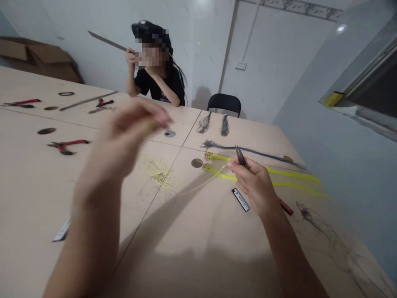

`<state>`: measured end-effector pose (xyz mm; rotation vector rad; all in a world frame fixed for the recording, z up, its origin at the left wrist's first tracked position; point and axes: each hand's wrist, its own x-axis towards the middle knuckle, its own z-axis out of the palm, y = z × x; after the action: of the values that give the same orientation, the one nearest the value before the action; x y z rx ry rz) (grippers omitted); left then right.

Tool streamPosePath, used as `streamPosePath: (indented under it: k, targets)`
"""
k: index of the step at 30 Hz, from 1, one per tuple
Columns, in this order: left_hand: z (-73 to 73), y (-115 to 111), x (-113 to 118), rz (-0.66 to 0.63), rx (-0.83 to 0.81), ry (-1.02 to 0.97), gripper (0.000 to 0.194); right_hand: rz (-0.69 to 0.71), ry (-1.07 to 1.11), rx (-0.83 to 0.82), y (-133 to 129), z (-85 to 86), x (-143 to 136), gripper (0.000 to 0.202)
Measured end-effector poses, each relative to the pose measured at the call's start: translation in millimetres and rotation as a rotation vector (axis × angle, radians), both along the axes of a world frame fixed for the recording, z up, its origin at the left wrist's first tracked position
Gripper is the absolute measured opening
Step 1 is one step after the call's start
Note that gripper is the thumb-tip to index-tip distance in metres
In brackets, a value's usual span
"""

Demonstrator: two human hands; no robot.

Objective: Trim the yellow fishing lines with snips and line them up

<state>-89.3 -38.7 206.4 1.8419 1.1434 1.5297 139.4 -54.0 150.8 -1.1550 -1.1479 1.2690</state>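
My left hand [124, 136] is raised above the table, blurred, with its fingers pinched on a thin yellow strand [198, 186]. The strand runs across to my right hand [252, 184], which pinches its other end. A dark tweezer-like tool [240, 156] also sticks up from my right fist. Just beyond my right hand lie two yellow hair bundles [279, 171] and a long dark bundle [254, 152]. A loose tangle of yellow strands [159, 176] sits on the table between my hands.
Red pliers [66, 145] lie at left, more red tools [23, 102] farther back. A small black-and-white bar [241, 199] and a red-black one [285, 206] lie by my right hand. Two dark tufts [214, 124] lie beyond. A person [155, 66] sits across; black chair [223, 103].
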Motion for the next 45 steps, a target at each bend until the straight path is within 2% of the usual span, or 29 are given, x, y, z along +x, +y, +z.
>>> streamPosePath:
  k: [2, 4, 8, 15, 19, 26, 29, 33, 38, 45]
  targets:
    - [-10.1, -5, 19, -0.188, -0.028, 0.213, 0.016, 0.009, 0.001, 0.021, -2, -0.6, -2, 0.025]
    - [-19.5, -6, 34, -0.263, -0.007, 0.387, 0.015, 0.004, 0.003, 0.044, -3, -1.1, -4, 0.024]
    - [-29.3, -5, 46, -0.211, 0.118, 0.535, 0.014, 0.004, -0.003, 0.047, -5, -2.2, -6, 0.023]
    - [-29.1, -6, 43, -0.108, 0.179, 0.657, 0.014, 0.008, -0.023, 0.082, -2, -7.8, -7, 0.022]
    - [-30.1, -8, 48, -0.084, 0.142, 0.620, 0.013, 0.020, -0.035, 0.082, -1, -8.6, -6, 0.024]
    - [-31.3, -4, 54, -0.204, -0.122, 0.239, 0.018, 0.131, 0.029, 0.023, -1, -4.9, -4, 0.021]
    - [-29.0, -1, 50, -0.240, -0.227, 0.150, 0.021, 0.119, 0.088, -0.038, -1, -2.7, -4, 0.024]
    - [-25.5, 0, 44, -0.287, -0.285, 0.182, 0.021, 0.095, 0.132, -0.053, 0, -1.1, -4, 0.025]
    - [-25.6, 1, 43, -0.278, -0.274, 0.241, 0.020, 0.086, 0.143, -0.061, 1, -1.9, -3, 0.027]
    - [-26.1, 2, 46, -0.334, -0.276, 0.206, 0.020, 0.176, 0.130, -0.058, 1, -2.3, -2, 0.024]
